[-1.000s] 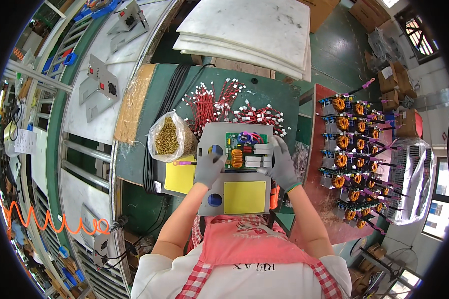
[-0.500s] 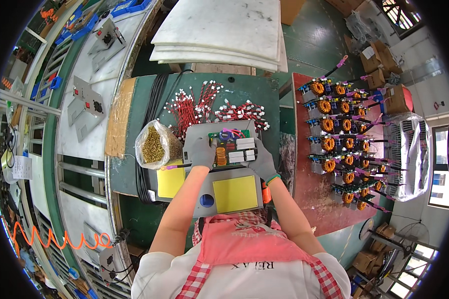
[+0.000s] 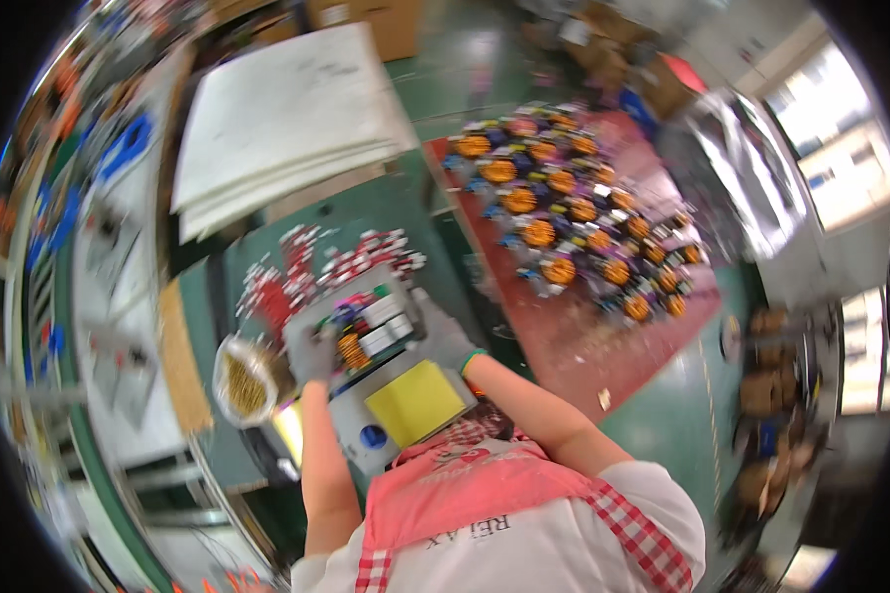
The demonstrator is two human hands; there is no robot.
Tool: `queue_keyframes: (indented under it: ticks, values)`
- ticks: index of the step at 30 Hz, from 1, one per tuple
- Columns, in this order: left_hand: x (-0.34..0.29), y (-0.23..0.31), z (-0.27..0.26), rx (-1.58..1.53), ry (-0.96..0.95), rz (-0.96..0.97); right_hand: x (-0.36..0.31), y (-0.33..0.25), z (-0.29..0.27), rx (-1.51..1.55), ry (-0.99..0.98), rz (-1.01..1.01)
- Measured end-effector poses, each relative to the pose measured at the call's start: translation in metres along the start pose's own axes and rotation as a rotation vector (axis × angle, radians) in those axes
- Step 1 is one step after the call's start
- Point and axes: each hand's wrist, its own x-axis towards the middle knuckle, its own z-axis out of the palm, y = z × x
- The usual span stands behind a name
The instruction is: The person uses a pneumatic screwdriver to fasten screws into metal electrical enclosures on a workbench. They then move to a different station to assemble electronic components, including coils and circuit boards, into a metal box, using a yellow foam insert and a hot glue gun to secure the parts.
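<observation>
A circuit board with an orange-wound copper coil, white block components and coloured wires lies over a grey metal casing on the green table. My gloved left hand is closed at the board's left edge. On the opposite edge, my gloved right hand grips the board from the right. A yellow sheet covers part of the casing nearest me, beside a round blue spot. Motion blur hides the exact placing of my fingertips.
Left of my left hand stands a clear bag of small brass-coloured parts. Red-and-black wire leads with white connectors lie beyond the board. Many finished-looking boards with orange coils crowd a red table at the right. White slabs are stacked behind.
The whole view has swung toward the right and blurred, so the table appears further left and tilted. Both hands are still at the board's edges.
</observation>
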Motion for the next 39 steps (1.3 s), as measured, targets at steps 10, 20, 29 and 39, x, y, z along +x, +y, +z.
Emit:
queue_keyframes:
  ticks: [10, 20, 29, 39]
  values:
    - [-0.056, -0.042, -0.034, -0.588, 0.050, -0.001, -0.158, 0.115, -0.197, 0.132, 1.097, 0.037]
    - [-0.158, 0.004, -0.037, -0.411, 0.138, 0.210, -0.203, 0.225, -0.424, 0.640, 0.680, 0.306]
    - [-0.272, 0.147, -0.027, -0.600, -0.152, 0.344, -0.227, 0.129, -0.403, 0.122, 0.761, 0.083]
    - [-0.339, 0.289, 0.002, -0.330, 0.050, 1.048, -0.209, -0.020, -0.312, 0.372, 0.363, -0.368]
